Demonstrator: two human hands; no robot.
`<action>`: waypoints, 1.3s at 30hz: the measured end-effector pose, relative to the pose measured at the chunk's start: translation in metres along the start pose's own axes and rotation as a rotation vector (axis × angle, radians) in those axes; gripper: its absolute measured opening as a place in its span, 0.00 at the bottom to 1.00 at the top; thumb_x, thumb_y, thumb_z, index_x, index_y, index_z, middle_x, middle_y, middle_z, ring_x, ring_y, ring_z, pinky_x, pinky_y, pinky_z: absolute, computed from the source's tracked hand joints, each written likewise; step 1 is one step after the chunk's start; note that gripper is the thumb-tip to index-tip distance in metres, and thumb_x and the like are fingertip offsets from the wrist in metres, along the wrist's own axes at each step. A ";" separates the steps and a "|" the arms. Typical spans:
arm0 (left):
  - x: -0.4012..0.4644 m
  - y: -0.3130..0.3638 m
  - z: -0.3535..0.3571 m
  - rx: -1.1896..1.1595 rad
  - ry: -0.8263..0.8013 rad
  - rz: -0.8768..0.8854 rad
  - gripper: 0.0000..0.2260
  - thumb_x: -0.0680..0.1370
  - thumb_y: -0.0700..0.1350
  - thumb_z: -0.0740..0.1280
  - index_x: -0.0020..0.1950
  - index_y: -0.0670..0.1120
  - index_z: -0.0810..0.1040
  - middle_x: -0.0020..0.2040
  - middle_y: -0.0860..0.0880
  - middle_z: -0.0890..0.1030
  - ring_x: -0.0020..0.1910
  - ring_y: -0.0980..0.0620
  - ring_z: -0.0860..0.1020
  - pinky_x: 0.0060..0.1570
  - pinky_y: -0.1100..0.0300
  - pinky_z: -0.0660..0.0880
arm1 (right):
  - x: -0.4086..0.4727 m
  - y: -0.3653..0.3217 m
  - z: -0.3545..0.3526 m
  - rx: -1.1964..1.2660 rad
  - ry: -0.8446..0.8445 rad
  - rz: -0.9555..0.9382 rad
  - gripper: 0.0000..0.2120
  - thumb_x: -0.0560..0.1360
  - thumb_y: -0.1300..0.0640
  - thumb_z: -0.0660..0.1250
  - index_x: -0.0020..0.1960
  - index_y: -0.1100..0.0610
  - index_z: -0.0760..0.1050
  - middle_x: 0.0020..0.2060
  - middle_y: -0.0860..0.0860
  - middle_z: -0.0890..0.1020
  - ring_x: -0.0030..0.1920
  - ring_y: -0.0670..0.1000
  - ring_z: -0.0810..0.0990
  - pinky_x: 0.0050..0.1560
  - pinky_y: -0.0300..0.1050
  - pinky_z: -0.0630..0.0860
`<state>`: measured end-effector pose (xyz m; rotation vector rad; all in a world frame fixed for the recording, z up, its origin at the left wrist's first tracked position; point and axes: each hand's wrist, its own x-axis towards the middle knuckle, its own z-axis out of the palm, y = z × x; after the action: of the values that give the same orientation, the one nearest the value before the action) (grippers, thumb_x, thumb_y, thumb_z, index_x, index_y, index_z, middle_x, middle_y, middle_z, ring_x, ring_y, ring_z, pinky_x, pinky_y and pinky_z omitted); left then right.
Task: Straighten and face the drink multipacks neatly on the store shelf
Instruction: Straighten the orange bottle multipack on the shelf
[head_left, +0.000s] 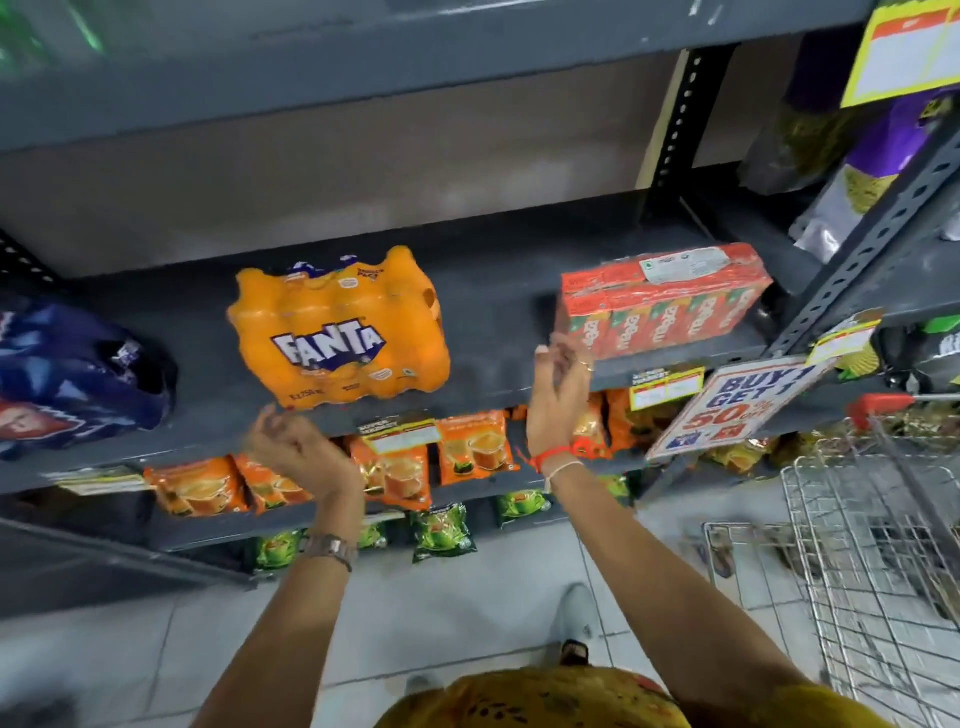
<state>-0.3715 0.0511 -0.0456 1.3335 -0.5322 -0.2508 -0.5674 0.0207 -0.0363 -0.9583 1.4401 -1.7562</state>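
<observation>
Up top: Fanta multipack (340, 332), red carton multipack (662, 304) on shelf (498, 291).

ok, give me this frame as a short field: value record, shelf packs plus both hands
shelf: grey metal shelf, sparsely stocked
orange pack: Fanta multipack, logo facing out, tilted, at front edge
red pack: juice carton multipack, skewed, right of the Fanta
blue pack: blue multipack, far left, blurred
left hand: left hand open, below the Fanta's front corner, contact unclear
right hand: right hand open, at the red pack's left front corner
floor right: wire trolley
</observation>
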 end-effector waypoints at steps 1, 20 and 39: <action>0.022 -0.003 -0.007 -0.012 0.016 -0.028 0.06 0.79 0.38 0.56 0.56 0.43 0.66 0.52 0.45 0.70 0.49 0.62 0.72 0.48 0.70 0.70 | -0.009 0.001 0.012 0.014 -0.086 0.027 0.08 0.77 0.53 0.61 0.55 0.52 0.72 0.50 0.53 0.74 0.51 0.49 0.75 0.54 0.39 0.72; 0.100 0.006 -0.027 0.081 -0.791 -0.258 0.21 0.81 0.55 0.49 0.75 0.55 0.53 0.64 0.54 0.69 0.53 0.62 0.74 0.44 0.66 0.73 | -0.037 -0.018 0.110 -0.099 -0.370 0.338 0.26 0.79 0.41 0.50 0.74 0.50 0.54 0.69 0.55 0.70 0.67 0.58 0.72 0.59 0.50 0.72; 0.105 0.004 -0.034 0.149 -0.811 -0.245 0.23 0.81 0.56 0.50 0.76 0.55 0.51 0.71 0.49 0.68 0.60 0.54 0.73 0.55 0.56 0.74 | -0.038 -0.013 0.118 -0.097 -0.347 0.335 0.25 0.80 0.42 0.50 0.74 0.49 0.55 0.68 0.54 0.72 0.65 0.56 0.74 0.59 0.51 0.74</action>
<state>-0.2645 0.0320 -0.0234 1.4153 -1.0767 -0.9919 -0.4473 -0.0034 -0.0138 -0.9523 1.3742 -1.2213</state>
